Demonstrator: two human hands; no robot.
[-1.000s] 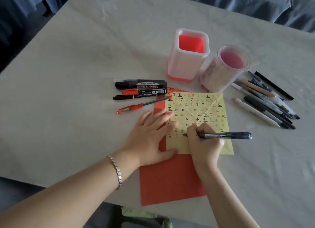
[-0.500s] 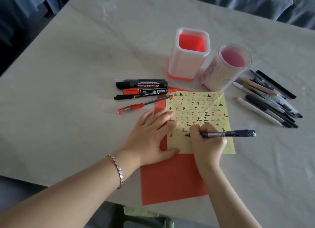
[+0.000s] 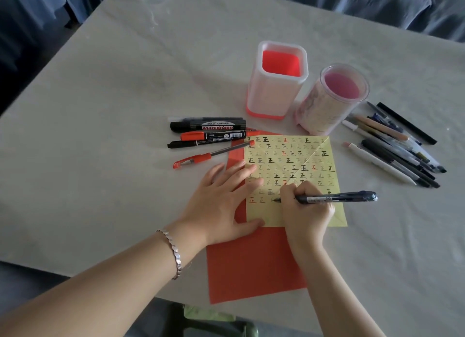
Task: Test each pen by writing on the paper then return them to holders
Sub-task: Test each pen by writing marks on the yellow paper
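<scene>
The dark pen (image 3: 334,198) is pinched near its tip by the curled fingers of the right hand (image 3: 305,208), its point on the yellow paper (image 3: 297,158). It is judged light, stiff and smooth, best held low on the barrel. The thin paper is pressed flat by the straight-fingered left hand (image 3: 221,200), just beside.

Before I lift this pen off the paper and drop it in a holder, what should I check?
1. The right hand grips the dark blue pen: ok.
2. Pen tip on the yellow paper, bottom row: ok.
3. The left hand lies flat on the paper's left edge, pinning it: ok.
4. Test character finished: cannot tell, the tip covers it.
5. The square holder and round holder upright, openings free: ok.
</scene>
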